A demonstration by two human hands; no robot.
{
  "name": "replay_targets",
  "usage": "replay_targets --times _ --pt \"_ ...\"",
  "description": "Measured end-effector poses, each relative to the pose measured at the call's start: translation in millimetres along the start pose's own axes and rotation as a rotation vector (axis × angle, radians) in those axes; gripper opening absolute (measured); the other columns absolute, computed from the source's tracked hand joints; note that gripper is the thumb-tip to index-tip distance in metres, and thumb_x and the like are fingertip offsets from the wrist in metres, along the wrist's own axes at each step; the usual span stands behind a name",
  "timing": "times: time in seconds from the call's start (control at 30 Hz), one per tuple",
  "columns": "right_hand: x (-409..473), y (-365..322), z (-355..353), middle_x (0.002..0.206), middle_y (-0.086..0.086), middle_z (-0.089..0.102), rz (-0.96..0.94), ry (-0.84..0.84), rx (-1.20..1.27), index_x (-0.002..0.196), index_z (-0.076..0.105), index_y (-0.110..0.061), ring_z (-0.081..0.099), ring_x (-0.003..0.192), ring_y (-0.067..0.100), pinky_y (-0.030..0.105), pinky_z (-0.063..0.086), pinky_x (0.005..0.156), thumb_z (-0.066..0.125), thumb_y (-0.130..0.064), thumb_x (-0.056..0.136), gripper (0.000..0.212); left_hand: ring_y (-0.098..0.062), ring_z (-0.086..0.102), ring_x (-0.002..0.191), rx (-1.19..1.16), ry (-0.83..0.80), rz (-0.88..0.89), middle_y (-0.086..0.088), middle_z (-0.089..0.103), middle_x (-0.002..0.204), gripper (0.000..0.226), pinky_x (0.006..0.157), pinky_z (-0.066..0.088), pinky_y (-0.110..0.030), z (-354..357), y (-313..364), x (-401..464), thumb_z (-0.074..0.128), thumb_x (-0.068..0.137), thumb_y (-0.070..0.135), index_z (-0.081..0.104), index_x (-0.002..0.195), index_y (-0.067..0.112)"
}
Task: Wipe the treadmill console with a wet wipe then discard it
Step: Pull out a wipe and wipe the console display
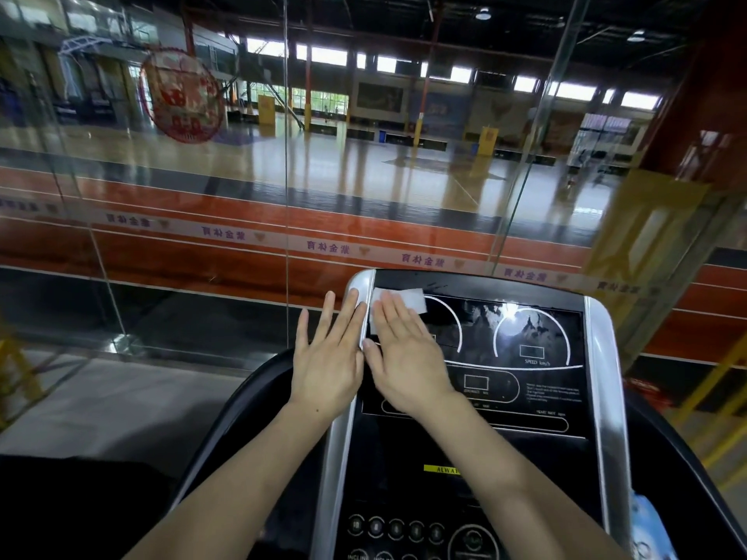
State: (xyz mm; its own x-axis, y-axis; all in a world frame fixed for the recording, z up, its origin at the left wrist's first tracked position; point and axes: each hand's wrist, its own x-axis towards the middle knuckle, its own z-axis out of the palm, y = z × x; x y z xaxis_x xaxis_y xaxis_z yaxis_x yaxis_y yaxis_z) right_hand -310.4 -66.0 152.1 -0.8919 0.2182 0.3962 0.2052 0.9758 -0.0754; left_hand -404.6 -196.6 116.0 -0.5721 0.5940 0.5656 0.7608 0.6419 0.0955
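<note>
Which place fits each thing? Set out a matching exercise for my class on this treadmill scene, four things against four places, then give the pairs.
Things:
1. wet wipe
2. left hand
3. right hand
4. speed dial

Places:
A. flat against the console's left silver edge
B. right half of the display
C. top left of the display, under fingers
D. pressing the wipe

Pairs: 1-C, 2-A, 3-D, 4-B

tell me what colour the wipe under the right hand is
White; the wipe lies flat on the black console, clearest in the head view.
</note>
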Motion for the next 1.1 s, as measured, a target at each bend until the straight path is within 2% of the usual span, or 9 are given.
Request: replay_targets --times 0.1,0.2,0.37,0.5,0.63,0.77,0.87,0.93,1.1 --pt "-8 17 -8 0.175 -0.002 0.001 0.015 -0.007 -0.045 0.168 0.013 -0.017 -0.005 0.162 0.011 0.037 0.002 0.133 0.012 -0.056 0.107 0.073 -0.026 -0.001 0.162 0.030 -0.005 0.019 0.005 -0.002 0.175 0.071 0.128 0.008 -0.059 -2 -1 -1 0.021 0.096 0.035 0.019 0.166 0.021" --pt "-36 70 -19 0.175 -0.002 0.003 0.144 0.053 -0.068 0.168 0.013 -0.019 -0.007 0.160 0.008 0.032 -0.002 0.130 0.014 -0.057 0.106 0.073 -0.026 -0.004 0.162 0.039 -0.024 0.022 0.004 -0.002 0.175 0.074 0.129 0.005 -0.058 -4 0 1 0.018 0.094 0.038 0.018 0.166 0.021" --pt "-50 96 -23 0.176 0.005 0.010 0.281 0.119 -0.030 0.167 0.016 -0.012 0.001 0.162 0.014 0.034 0.004 0.132 0.008 -0.055 0.105 0.076 -0.026 -0.003 0.162 0.039 -0.030 0.072 -0.004 0.012 0.175 0.072 0.129 0.007 -0.057 -8 1 13 0.020 0.094 0.035 0.027 0.164 0.017" --pt "-21 39 -9 0.174 0.005 0.016 0.120 0.102 0.028 0.166 0.024 -0.012 0.005 0.162 0.015 0.030 -0.002 0.131 0.011 -0.054 0.106 0.074 -0.025 -0.006 0.162 -0.008 -0.014 0.085 -0.005 0.011 0.175 0.072 0.130 0.006 -0.054 -9 10 28 0.018 0.095 0.033 0.023 0.164 0.013" --pt "-14 30 -6 0.174 -0.003 0.015 0.043 0.071 0.021 0.166 0.027 -0.020 0.006 0.162 0.009 0.037 0.010 0.133 0.016 -0.056 0.106 0.071 -0.023 -0.005 0.162 -0.027 0.017 0.059 -0.007 0.006 0.175 0.067 0.130 0.011 -0.052 -2 12 30 0.022 0.101 0.033 0.019 0.164 0.009" --pt "-55 108 -18 0.174 0.000 0.018 0.215 0.138 -0.043 0.166 0.025 -0.018 0.013 0.162 0.014 0.042 0.017 0.132 0.025 -0.053 0.107 0.069 -0.024 -0.008 0.162 -0.019 0.026 0.066 -0.008 0.007 0.175 0.066 0.130 0.010 -0.053 0 13 29 0.020 0.105 0.040 0.018 0.165 0.011" --pt "-79 151 -29 0.175 0.005 0.013 0.389 0.179 -0.047 0.167 0.018 -0.012 0.009 0.163 0.019 0.045 0.016 0.132 0.015 -0.056 0.105 0.076 -0.026 -0.005 0.162 -0.042 0.046 0.062 -0.009 0.012 0.174 0.066 0.130 0.011 -0.053 1 15 31 0.020 0.106 0.042 0.019 0.165 0.013" --pt "-75 146 -30 0.176 0.007 0.011 0.447 0.193 -0.017 0.167 0.016 -0.010 0.006 0.163 0.020 0.043 0.012 0.132 0.012 -0.058 0.104 0.080 -0.028 -0.002 0.162 -0.036 0.061 0.068 -0.009 0.015 0.174 0.066 0.130 0.013 -0.054 1 16 32 0.021 0.106 0.043 0.021 0.164 0.013" --pt "-40 72 -11 0.175 0.000 0.004 0.197 0.127 0.030 0.168 0.012 -0.017 -0.004 0.162 0.013 0.039 0.005 0.133 0.008 -0.059 0.106 0.075 -0.026 -0.005 0.162 -0.016 0.050 0.073 -0.009 0.010 0.175 0.067 0.130 0.013 -0.051 2 15 30 0.020 0.105 0.043 0.018 0.165 0.013"
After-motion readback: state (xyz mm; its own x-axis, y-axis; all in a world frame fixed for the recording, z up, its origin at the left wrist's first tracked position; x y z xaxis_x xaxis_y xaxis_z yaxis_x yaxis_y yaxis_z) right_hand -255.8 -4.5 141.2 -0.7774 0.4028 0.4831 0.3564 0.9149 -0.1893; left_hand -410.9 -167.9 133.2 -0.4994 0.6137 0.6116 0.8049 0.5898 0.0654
